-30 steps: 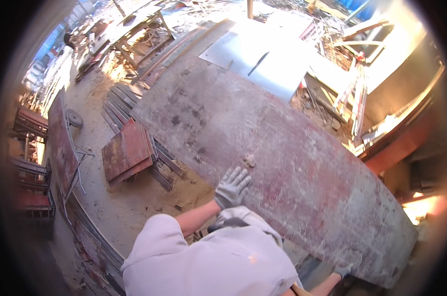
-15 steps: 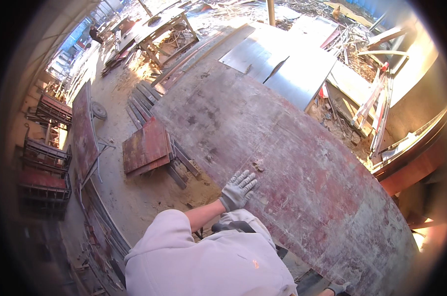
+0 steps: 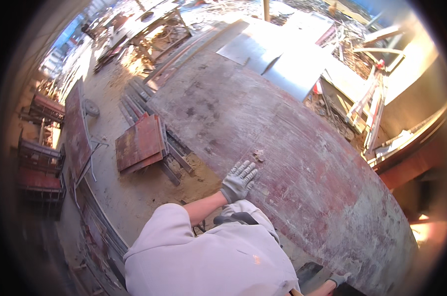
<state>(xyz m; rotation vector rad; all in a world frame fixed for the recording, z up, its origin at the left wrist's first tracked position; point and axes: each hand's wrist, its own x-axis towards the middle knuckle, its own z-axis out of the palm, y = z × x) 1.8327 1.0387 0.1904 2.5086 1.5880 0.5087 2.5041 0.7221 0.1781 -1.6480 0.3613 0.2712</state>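
Observation:
A big reddish-brown sheet of board (image 3: 302,167), worn and smeared with grey, lies flat in front of me. My left hand (image 3: 239,181), in a grey work glove, rests palm down on its near edge, fingers stretched out and holding nothing. Just beyond those fingertips is a small broken chip or hole (image 3: 258,155) in the board's face. At the lower right, my right hand (image 3: 338,279), also gloved, touches the board's near edge; one digit reaches onto the top while the other fingers are mostly hidden.
Left of the board, smaller red panels (image 3: 140,143) lie on stacked bars. Shiny metal sheets (image 3: 278,59) lie along its far side. A long red panel (image 3: 78,126) stands beside a wheel (image 3: 91,107) farther left. Scrap wood (image 3: 371,108) and a curved rusty piece (image 3: 413,160) stand at the right.
The view has shifted slightly, so the surroundings sit a little left and up. More of my right forearm and glove shows at the board's edge. My left hand stays flat on the board.

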